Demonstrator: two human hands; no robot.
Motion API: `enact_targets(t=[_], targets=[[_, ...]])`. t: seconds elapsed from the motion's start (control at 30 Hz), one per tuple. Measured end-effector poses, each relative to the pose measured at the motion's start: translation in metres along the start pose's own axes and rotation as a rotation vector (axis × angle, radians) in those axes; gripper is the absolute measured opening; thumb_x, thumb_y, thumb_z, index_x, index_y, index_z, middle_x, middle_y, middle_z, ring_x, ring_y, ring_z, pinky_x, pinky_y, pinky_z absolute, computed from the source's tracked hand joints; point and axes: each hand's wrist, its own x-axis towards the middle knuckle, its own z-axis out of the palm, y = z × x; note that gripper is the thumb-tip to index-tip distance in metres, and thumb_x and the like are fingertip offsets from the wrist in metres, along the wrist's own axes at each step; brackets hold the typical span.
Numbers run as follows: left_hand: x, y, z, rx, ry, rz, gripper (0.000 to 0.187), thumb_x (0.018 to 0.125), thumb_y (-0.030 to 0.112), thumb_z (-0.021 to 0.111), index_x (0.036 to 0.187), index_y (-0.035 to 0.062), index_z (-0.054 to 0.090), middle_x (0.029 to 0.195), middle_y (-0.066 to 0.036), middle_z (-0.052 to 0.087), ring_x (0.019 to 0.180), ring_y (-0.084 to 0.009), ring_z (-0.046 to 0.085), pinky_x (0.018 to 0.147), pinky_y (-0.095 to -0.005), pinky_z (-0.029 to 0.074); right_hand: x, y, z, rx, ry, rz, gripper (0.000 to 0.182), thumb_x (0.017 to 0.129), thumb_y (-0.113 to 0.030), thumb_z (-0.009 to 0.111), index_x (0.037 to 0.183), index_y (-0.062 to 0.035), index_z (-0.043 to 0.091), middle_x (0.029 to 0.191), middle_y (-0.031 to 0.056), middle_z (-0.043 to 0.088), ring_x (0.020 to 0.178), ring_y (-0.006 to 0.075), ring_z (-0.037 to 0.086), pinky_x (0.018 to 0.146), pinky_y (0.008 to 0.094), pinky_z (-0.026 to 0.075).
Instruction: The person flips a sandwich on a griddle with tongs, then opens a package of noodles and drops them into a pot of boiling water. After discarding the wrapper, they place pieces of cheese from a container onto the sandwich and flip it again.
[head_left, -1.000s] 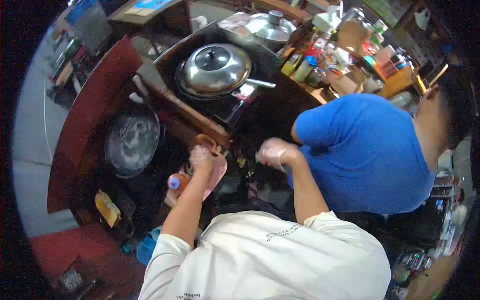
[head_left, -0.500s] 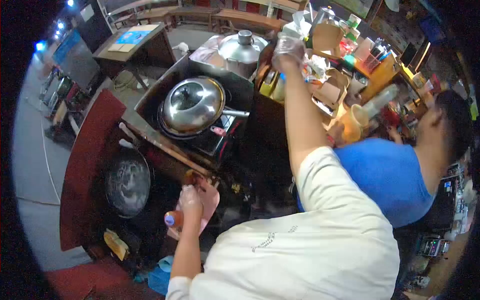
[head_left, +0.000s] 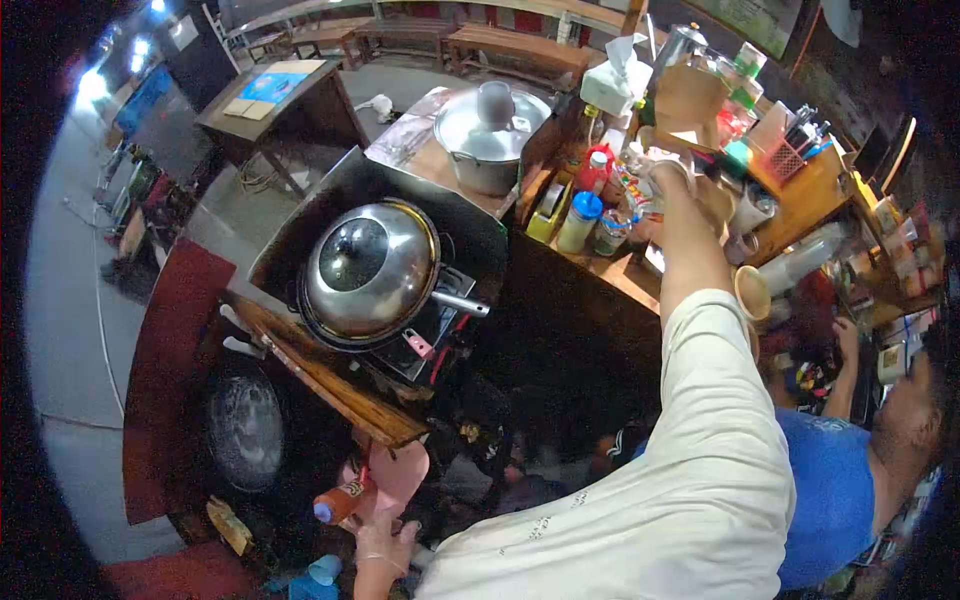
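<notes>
My left hand point(head_left: 385, 545), in what looks like a clear glove, is low in the view with fingers apart. Just beyond its fingertips lies an orange-red sauce bottle point(head_left: 345, 500) with a purple cap, tilted against a pink flat sheet or board point(head_left: 402, 472). I see no firm grip on the bottle. My right hand point(head_left: 672, 178) reaches far forward into the cluttered wooden counter tray, beside packets and a cardboard box point(head_left: 690, 98). Its fingers are mostly hidden. Left of it stand a blue-lidded jar point(head_left: 580, 222) and a red bottle point(head_left: 594, 172).
A lidded wok point(head_left: 372, 270) sits on a gas stove point(head_left: 440, 325), its handle pointing right. Behind stands a metal pot point(head_left: 490, 150). A dark round pan point(head_left: 246, 432) is at lower left. A person in blue point(head_left: 825, 500) is close on my right.
My right hand has swung right, from near the pot into the counter items. My left hand has drawn back from the sauce bottle toward me. The view has shifted; the co-worker sits lower in it.
</notes>
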Motion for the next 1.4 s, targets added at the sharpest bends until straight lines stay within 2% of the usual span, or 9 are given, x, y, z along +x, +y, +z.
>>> enact_targets(t=[0.2,0.37,0.53,0.67,0.9,1.07,1.3,1.33,1.4], targets=[[0.039,0.04,0.0,0.255,-0.266,-0.192,0.025,0.079,0.018,0.074,0.099,0.0064,0.067,0.094,-0.018,0.068,0.088,-0.0356,0.066,0.08,-0.0448,0.051,-0.014,-0.015,-0.03,-0.12,-0.096,0.297,0.068,0.071,-0.058,0.068,0.121,-0.0123,0.066,0.129,0.013,0.062,0.119,0.0271,0.06,0.097,0.0374,0.049],[0.055,0.06,-0.008,0.059,-0.109,0.158,0.021,0.082,0.019,0.071,0.101,0.0097,0.066,0.101,-0.016,0.068,0.093,-0.0362,0.065,0.083,-0.0436,0.052,-0.011,0.002,-0.023,-0.16,0.148,0.318,0.066,0.071,-0.06,0.068,0.107,-0.0051,0.068,0.112,0.0167,0.068,0.105,0.0298,0.065,0.09,0.0409,0.051],[0.056,0.077,-0.034,0.17,-0.082,0.362,0.025,0.082,0.018,0.071,0.103,0.0065,0.065,0.1,-0.015,0.069,0.091,-0.0331,0.066,0.08,-0.0409,0.052,-0.038,0.013,-0.076,-0.038,0.63,-0.272,0.062,0.079,-0.042,0.074,0.109,0.0062,0.049,0.088,0.0162,0.067,0.082,0.0304,0.067,0.07,0.0423,0.052],[0.062,0.072,-0.066,0.125,-0.178,0.366,0.033,0.086,0.029,0.064,0.108,0.0045,0.058,0.103,-0.017,0.064,0.093,-0.0351,0.061,0.078,-0.0433,0.05,-0.091,-0.089,-0.14,0.075,0.578,-0.301,0.061,0.078,-0.044,0.076,0.108,0.0065,0.058,0.084,0.017,0.07,0.075,0.0302,0.067,0.072,0.0384,0.053],[0.078,0.074,-0.178,-0.173,0.478,0.398,0.039,0.078,0.02,0.076,0.112,0.0041,0.066,0.098,-0.016,0.069,0.077,-0.0259,0.068,0.073,-0.0358,0.055,-0.271,-0.318,-0.112,1.285,-0.54,-0.539,0.048,0.083,-0.037,0.072,0.116,-0.0038,0.061,0.094,0.0076,0.065,0.08,0.0216,0.063,0.072,0.0367,0.052],[0.097,0.032,-0.207,-0.141,0.931,0.326,0.056,0.074,0.027,0.08,0.12,0.0016,0.061,0.094,-0.017,0.069,0.073,-0.0262,0.067,0.07,-0.0363,0.055,-0.452,-0.458,-0.061,1.841,-1.683,0.051,0.037,0.088,-0.032,0.065,0.114,-0.0068,0.056,0.093,0.0104,0.064,0.081,0.0261,0.065,0.075,0.0413,0.055],[0.089,-0.114,-0.26,-0.07,1.149,0.343,0.049,0.082,0.024,0.075,0.123,-0.0002,0.061,0.104,-0.017,0.07,0.091,-0.0203,0.069,0.081,-0.0329,0.054,-0.574,-0.535,0.03,1.74,-2.008,-0.095,0.042,0.088,-0.034,0.059,0.119,-0.0069,0.058,0.104,0.0114,0.066,0.089,0.0254,0.067,0.076,0.0415,0.055],[0.091,-0.136,-0.269,-0.079,1.132,0.281,0.058,0.078,0.03,0.077,0.122,-0.0023,0.059,0.111,-0.023,0.066,0.102,-0.0342,0.065,0.088,-0.0357,0.052,-0.584,-0.539,0.024,1.607,-2.14,-0.047,0.046,0.086,-0.037,0.059,0.122,-0.0071,0.057,0.106,0.0121,0.066,0.089,0.0254,0.067,0.076,0.0415,0.055],[0.101,-0.182,-0.279,-0.42,0.822,0.094,0.054,0.079,0.033,0.077,0.116,-0.0031,0.064,0.101,-0.02,0.069,0.093,-0.0291,0.068,0.084,-0.0353,0.054,-0.594,-0.541,0.027,1.483,-2.2,-0.099,0.056,0.084,-0.042,0.057,0.127,-0.0061,0.054,0.115,0.0157,0.064,0.092,0.03,0.066,0.076,0.0441,0.055]])
